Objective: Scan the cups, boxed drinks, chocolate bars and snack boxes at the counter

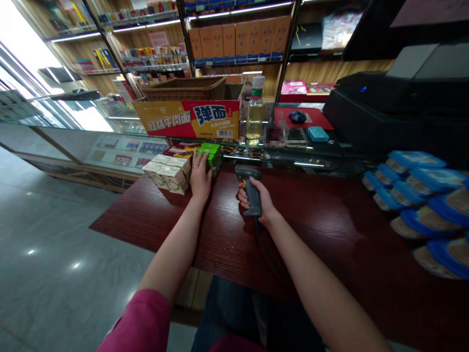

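Note:
My right hand (256, 195) is wrapped round the grip of a dark grey barcode scanner (252, 195), held above the brown wooden counter (227, 244). The scanner's cable runs down from its handle towards me. Farther left, my left hand (201, 177) lies with outstretched fingers against a stack of small green packs (211, 154), its thumb apart from the fingers. Right beside that hand stands a block of cream-coloured packs (168, 173). Red and yellow packs (183, 150) lie behind them, partly hidden.
A noodle carton (190, 120) with a wicker basket (183, 89) stands at the back, next to a bottle of yellowish liquid (255, 115). Blue-lidded tubs (421, 181) are stacked at the right. A computer mouse (297, 117) sits on a red mat (315, 117).

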`<state>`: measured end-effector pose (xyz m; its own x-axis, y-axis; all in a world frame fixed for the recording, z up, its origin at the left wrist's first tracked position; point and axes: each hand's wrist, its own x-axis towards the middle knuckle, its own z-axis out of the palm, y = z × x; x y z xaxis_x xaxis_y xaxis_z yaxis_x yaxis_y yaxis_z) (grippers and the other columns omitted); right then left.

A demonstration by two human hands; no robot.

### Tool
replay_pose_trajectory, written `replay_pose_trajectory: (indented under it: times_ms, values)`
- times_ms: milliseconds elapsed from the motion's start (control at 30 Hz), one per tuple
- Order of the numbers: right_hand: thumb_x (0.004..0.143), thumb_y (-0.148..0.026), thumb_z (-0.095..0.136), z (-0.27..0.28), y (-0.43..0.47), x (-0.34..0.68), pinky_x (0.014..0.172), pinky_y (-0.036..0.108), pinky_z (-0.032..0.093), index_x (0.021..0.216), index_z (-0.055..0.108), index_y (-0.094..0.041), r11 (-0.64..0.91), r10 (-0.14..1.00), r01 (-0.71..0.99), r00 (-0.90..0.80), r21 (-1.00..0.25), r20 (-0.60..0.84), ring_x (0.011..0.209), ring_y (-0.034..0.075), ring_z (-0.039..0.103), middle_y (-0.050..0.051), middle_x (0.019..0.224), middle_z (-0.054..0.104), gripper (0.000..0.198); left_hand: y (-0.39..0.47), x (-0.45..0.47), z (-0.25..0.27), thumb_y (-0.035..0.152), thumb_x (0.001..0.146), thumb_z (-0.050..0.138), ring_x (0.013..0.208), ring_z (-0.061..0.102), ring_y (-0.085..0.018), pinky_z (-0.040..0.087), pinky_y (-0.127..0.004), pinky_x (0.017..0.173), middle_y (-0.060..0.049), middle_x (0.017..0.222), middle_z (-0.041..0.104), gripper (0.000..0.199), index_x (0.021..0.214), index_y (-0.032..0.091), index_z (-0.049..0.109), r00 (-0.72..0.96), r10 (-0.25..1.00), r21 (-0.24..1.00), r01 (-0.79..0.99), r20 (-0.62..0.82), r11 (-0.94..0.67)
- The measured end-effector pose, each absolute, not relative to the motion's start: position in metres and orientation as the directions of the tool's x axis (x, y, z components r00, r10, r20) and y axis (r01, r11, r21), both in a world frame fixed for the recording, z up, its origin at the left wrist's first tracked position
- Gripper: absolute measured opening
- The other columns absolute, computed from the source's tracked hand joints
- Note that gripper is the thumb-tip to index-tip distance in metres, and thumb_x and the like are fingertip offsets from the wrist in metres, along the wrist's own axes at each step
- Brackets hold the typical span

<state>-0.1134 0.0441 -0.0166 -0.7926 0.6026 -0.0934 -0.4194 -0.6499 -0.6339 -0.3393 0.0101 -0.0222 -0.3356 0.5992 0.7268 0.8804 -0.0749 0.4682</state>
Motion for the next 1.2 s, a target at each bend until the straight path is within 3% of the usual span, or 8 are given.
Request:
replay_pose_trajectory:
  times_ms: [267,467,567,700,833,967,1100,1200]
  values:
    - [0.092,-0.050,0.062,-0.018,0.043,-0.112,0.036,0.019,0.033,0.087,0.064,-0.017,-0.638,0.623,-0.439,-0.777,-0.633,-0.088,0.045,0.011,0.041,-0.003,0.057,0.051,0.033,0.013,-0.344,-0.026,0.012,0.090,0.063,0.162,0.023,-0.029,0.031,-0.055,0.128,-0.015,0.165,0.043,0.065,0.153,0.024,0.048,-0.313,0.591,0.429,0.901,0.743,-0.062]
    - [0.090,-0.052,0.064,-0.018,0.045,-0.084,0.036,0.020,0.036,0.088,0.064,-0.017,-0.587,0.677,-0.464,-0.731,-0.663,-0.087,0.044,0.011,0.045,-0.003,0.057,0.053,0.035,0.003,-0.332,-0.015,0.025,0.089,0.070,0.161,0.023,-0.033,0.026,-0.056,0.129,-0.015,0.170,0.034,0.075,0.158,0.026,0.042,-0.294,0.550,0.379,0.924,0.782,-0.044]
    - [0.089,-0.053,0.065,-0.020,0.045,-0.052,0.035,0.020,0.036,0.086,0.065,-0.017,-0.544,0.743,-0.494,-0.659,-0.679,-0.116,0.043,0.011,0.046,-0.003,0.056,0.054,0.036,-0.003,-0.306,-0.010,0.033,0.095,0.064,0.154,0.038,-0.033,0.029,-0.055,0.127,-0.013,0.164,0.044,0.061,0.154,0.028,0.049,-0.246,0.545,0.368,0.921,0.802,-0.126]
    - [0.084,-0.055,0.070,-0.022,0.031,0.012,0.033,0.020,0.037,0.086,0.067,-0.016,-0.469,0.819,-0.527,-0.561,-0.708,-0.125,0.041,0.009,0.046,-0.004,0.057,0.055,0.038,0.001,-0.251,-0.014,0.036,0.098,0.059,0.135,0.058,-0.032,0.041,-0.053,0.118,-0.009,0.143,0.064,0.049,0.147,0.034,0.057,-0.050,0.651,0.333,0.887,0.758,-0.319]
    - [0.080,-0.053,0.075,-0.022,-0.004,0.081,0.032,0.020,0.041,0.088,0.070,-0.016,-0.261,0.932,-0.564,-0.359,-0.784,-0.051,0.041,0.009,0.047,-0.003,0.059,0.056,0.039,0.018,-0.173,-0.018,0.036,0.098,0.057,0.125,0.063,-0.032,0.050,-0.051,0.108,-0.009,0.134,0.069,0.047,0.145,0.035,0.057,0.152,0.720,0.339,0.804,0.678,-0.489]
    - [0.078,-0.052,0.077,-0.022,-0.043,0.139,0.031,0.022,0.044,0.088,0.068,-0.018,-0.013,0.996,-0.562,-0.078,-0.827,0.038,0.040,0.011,0.048,-0.003,0.059,0.058,0.037,0.034,-0.083,-0.006,0.033,0.098,0.057,0.125,0.063,-0.030,0.051,-0.051,0.109,-0.010,0.134,0.068,0.046,0.143,0.030,0.057,0.219,0.695,0.433,0.645,0.685,-0.630]
    - [0.076,-0.053,0.077,-0.016,-0.069,0.184,0.033,0.023,0.045,0.087,0.065,-0.020,0.231,0.963,-0.559,0.248,-0.796,0.105,0.040,0.011,0.048,-0.003,0.058,0.058,0.036,0.043,0.003,0.023,0.030,0.096,0.062,0.125,0.063,-0.027,0.051,-0.047,0.111,-0.011,0.133,0.067,0.047,0.143,0.026,0.056,0.273,0.639,0.492,0.448,0.720,-0.746]
    - [0.077,-0.057,0.075,-0.009,-0.081,0.209,0.033,0.022,0.043,0.087,0.063,-0.022,0.314,0.925,-0.582,0.367,-0.751,0.102,0.040,0.011,0.047,-0.004,0.058,0.057,0.039,0.044,0.053,0.050,0.028,0.095,0.066,0.138,0.055,-0.028,0.045,-0.049,0.118,-0.013,0.144,0.060,0.053,0.146,0.026,0.054,0.333,0.557,0.434,0.377,0.760,-0.818]
